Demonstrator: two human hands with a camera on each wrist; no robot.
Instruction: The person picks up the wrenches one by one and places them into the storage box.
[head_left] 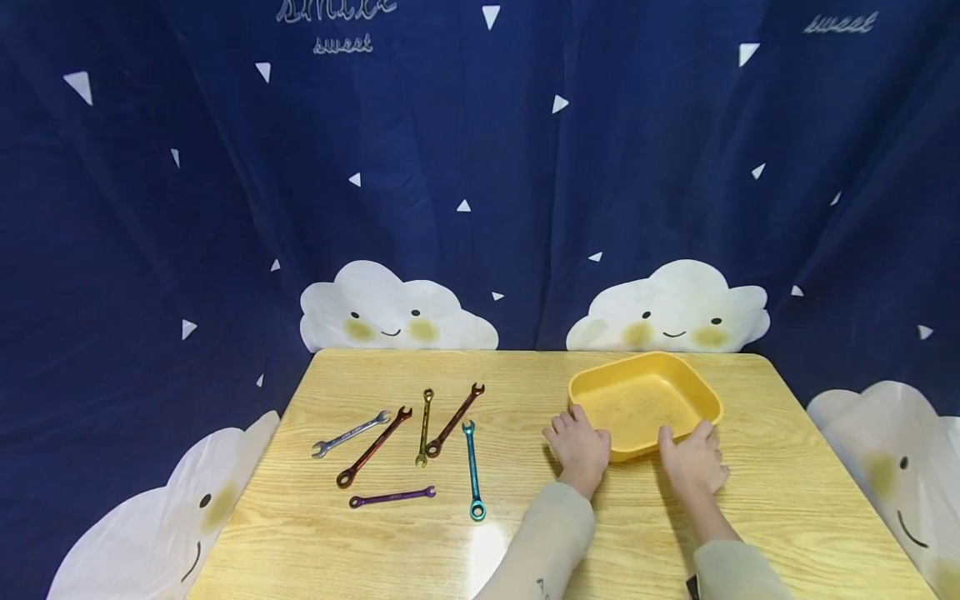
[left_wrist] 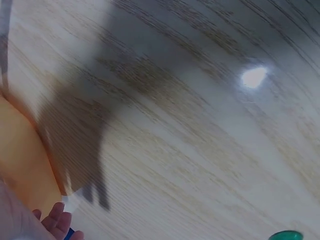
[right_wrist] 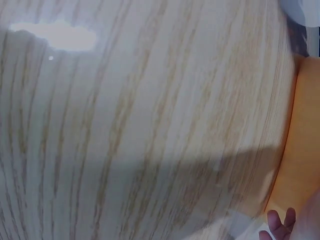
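A yellow plastic basin [head_left: 645,400] sits at the right side of the wooden table, with nothing in it. My left hand [head_left: 581,450] holds its near left corner, thumb at the front wall and fingers spread along the left side. At the near right corner my right hand [head_left: 693,462] grips the basin in the same way. In the left wrist view, a few fingertips [left_wrist: 59,220] show beside the basin wall [left_wrist: 25,155]. The right wrist view likewise catches fingertips [right_wrist: 281,226] by the orange-looking wall [right_wrist: 302,135]. The basin's underside is hidden.
Left on the table [head_left: 525,375] lie several wrenches: silver [head_left: 351,435], red [head_left: 375,447], gold [head_left: 425,427], dark red [head_left: 456,421], purple [head_left: 393,497] and teal [head_left: 473,471]. A dark blue curtain [head_left: 450,125] with clouds hangs behind the table edge.
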